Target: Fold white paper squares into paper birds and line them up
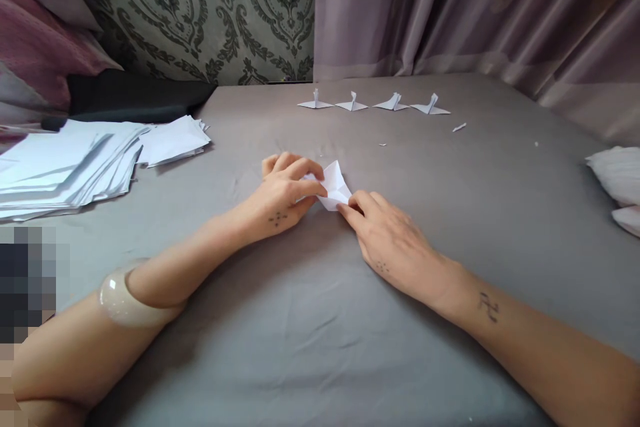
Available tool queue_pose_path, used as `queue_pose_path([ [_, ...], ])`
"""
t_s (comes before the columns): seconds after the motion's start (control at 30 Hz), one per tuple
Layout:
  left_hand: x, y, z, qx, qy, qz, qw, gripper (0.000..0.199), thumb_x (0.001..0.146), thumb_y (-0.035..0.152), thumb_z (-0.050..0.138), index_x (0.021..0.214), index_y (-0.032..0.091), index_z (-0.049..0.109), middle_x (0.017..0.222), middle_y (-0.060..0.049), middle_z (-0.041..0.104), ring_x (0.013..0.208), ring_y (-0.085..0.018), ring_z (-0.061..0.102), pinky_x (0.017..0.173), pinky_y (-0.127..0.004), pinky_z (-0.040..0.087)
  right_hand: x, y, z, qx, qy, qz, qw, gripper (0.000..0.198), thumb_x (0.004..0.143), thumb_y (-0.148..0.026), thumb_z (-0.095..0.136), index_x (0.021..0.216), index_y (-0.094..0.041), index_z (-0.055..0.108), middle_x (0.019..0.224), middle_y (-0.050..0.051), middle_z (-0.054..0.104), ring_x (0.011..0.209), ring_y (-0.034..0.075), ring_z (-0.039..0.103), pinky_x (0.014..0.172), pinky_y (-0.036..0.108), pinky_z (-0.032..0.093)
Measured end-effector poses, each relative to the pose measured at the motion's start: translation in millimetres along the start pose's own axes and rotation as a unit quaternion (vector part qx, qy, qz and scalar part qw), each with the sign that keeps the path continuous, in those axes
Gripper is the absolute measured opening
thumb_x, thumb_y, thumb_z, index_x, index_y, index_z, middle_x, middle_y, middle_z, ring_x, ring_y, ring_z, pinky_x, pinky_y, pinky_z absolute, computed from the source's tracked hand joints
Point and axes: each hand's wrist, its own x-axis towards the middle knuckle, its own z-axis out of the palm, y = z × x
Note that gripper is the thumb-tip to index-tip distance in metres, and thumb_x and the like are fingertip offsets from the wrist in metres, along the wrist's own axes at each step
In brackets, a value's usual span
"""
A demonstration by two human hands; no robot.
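Note:
A small piece of white paper (336,181), folded and creased, lies between my hands near the middle of the grey sheet. My left hand (290,187) pinches its left side, thumb and forefinger pressed on it. At the lower right corner, my right hand (383,227) grips the paper between thumb and curled fingers. One flap of the paper stands up toward the back. Part of its left side is hidden under my left fingers.
Several folded paper cranes (353,103) stand in a row at the back. Paper scraps (459,127) lie in front of them. Stacks of white paper (65,167) are at the left, near a black cloth (135,97). Something white and pleated (617,173) sits at the right edge.

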Motion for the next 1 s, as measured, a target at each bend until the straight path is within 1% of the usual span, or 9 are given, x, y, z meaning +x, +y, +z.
queue_pose_path([
  [0.1,-1.7,10.4,4.1,0.076,0.088,-0.001,0.993,0.028,0.092,0.026,0.052,0.12,0.026,0.056,0.132,-0.012,0.049,0.117,-0.028,0.043,0.096,-0.046,0.03,-0.2,-0.2,1.2,-0.007,-0.005,0.002,1.0,0.033,0.091,-0.007,0.037,0.112,-0.017,0.061,0.096,0.009,0.056,0.08,0.02,0.044,0.065,0.032,0.035],
  [0.13,-2.5,13.3,5.4,0.094,0.109,-0.005,0.99,0.032,0.092,0.029,0.052,0.124,0.025,0.053,0.132,-0.013,0.047,0.117,-0.029,0.042,0.095,-0.045,0.031,-0.1,-0.5,0.9,-0.007,-0.009,0.005,1.0,0.033,0.091,-0.007,0.037,0.112,-0.017,0.061,0.096,0.009,0.056,0.079,0.02,0.044,0.065,0.032,0.035],
  [0.2,-3.9,17.2,7.3,0.115,0.128,-0.006,0.985,0.03,0.093,0.031,0.052,0.121,0.021,0.052,0.125,-0.014,0.051,0.11,-0.027,0.046,0.09,-0.042,0.035,0.0,-1.3,-0.8,0.001,-0.017,0.012,1.0,0.034,0.092,-0.008,0.037,0.115,-0.018,0.06,0.098,0.009,0.055,0.081,0.02,0.045,0.066,0.032,0.036],
  [0.3,-4.8,18.2,8.9,0.108,0.079,0.027,0.991,0.017,0.095,0.028,0.046,0.1,0.017,0.058,0.104,-0.011,0.061,0.088,-0.021,0.053,0.077,-0.035,0.038,0.0,-2.4,-5.1,0.022,-0.036,0.023,0.999,0.037,0.09,-0.005,0.036,0.116,-0.019,0.058,0.102,0.009,0.054,0.083,0.019,0.045,0.068,0.031,0.038],
  [0.37,-4.8,16.7,10.0,0.078,0.027,0.051,0.995,0.021,0.097,0.023,0.04,0.093,0.017,0.059,0.096,-0.009,0.065,0.08,-0.018,0.055,0.072,-0.032,0.039,-0.2,-2.9,-8.1,0.033,-0.054,0.032,0.997,0.036,0.089,-0.003,0.035,0.109,-0.018,0.06,0.102,0.009,0.053,0.084,0.019,0.045,0.068,0.03,0.039],
  [0.47,-5.7,14.2,12.4,0.032,0.002,0.062,0.998,0.025,0.098,0.02,0.037,0.096,0.016,0.062,0.097,-0.008,0.068,0.083,-0.017,0.06,0.074,-0.031,0.042,-0.6,-3.3,-10.9,0.049,-0.07,0.046,0.995,0.036,0.087,-0.001,0.035,0.105,-0.019,0.06,0.101,0.01,0.051,0.084,0.019,0.045,0.066,0.029,0.039],
  [0.67,-8.5,13.0,15.9,0.007,-0.009,0.086,0.996,0.026,0.096,0.022,0.043,0.1,0.015,0.067,0.099,-0.008,0.07,0.089,-0.019,0.063,0.078,-0.032,0.047,-2.3,-3.6,-13.5,0.065,-0.09,0.056,0.992,0.042,0.087,-0.002,0.034,0.117,-0.02,0.056,0.106,0.011,0.049,0.092,0.021,0.047,0.07,0.03,0.041],
  [0.8,-8.8,13.2,14.7,0.01,-0.02,0.092,0.995,0.027,0.096,0.024,0.044,0.1,0.016,0.07,0.098,-0.007,0.069,0.087,-0.019,0.062,0.077,-0.032,0.048,-6.1,-0.7,-21.8,0.039,-0.099,0.059,0.993,0.037,0.087,-0.004,0.036,0.112,-0.02,0.059,0.103,0.01,0.05,0.089,0.02,0.049,0.068,0.031,0.04],
  [1.0,-7.1,14.9,9.6,0.019,-0.074,0.087,0.993,0.033,0.098,0.03,0.04,0.112,0.019,0.068,0.097,-0.008,0.066,0.088,-0.02,0.058,0.078,-0.033,0.049,-11.4,11.0,-37.2,0.024,-0.142,0.056,0.988,0.032,0.089,-0.007,0.039,0.101,-0.022,0.064,0.095,0.006,0.054,0.083,0.017,0.051,0.065,0.03,0.037],
])
